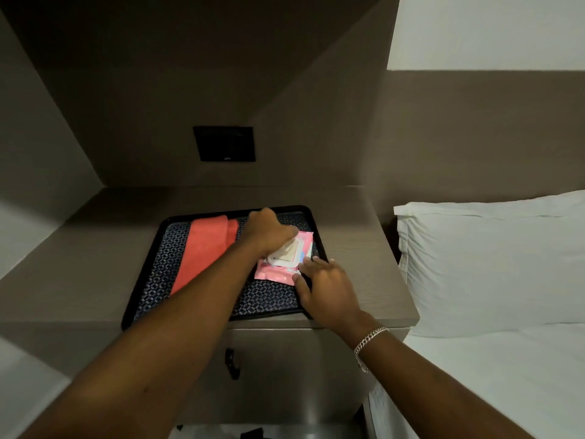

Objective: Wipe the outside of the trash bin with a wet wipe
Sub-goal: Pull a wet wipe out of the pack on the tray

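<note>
A pink pack of wet wipes [274,274] lies on a black patterned tray [158,274] on the bedside cabinet. Its white flip lid [285,255] stands raised. My left hand [267,231] reaches over the pack's far end with its fingers curled down at the lid; what they pinch is hidden. My right hand [323,288] presses on the pack's near right corner and holds it down, fingers spread. No trash bin is in view.
A folded coral cloth [204,248] lies on the tray's left half. The brown cabinet top [357,248] sits in a wall niche with a black switch panel [224,143] behind. A bed with a white pillow [493,264] is at the right.
</note>
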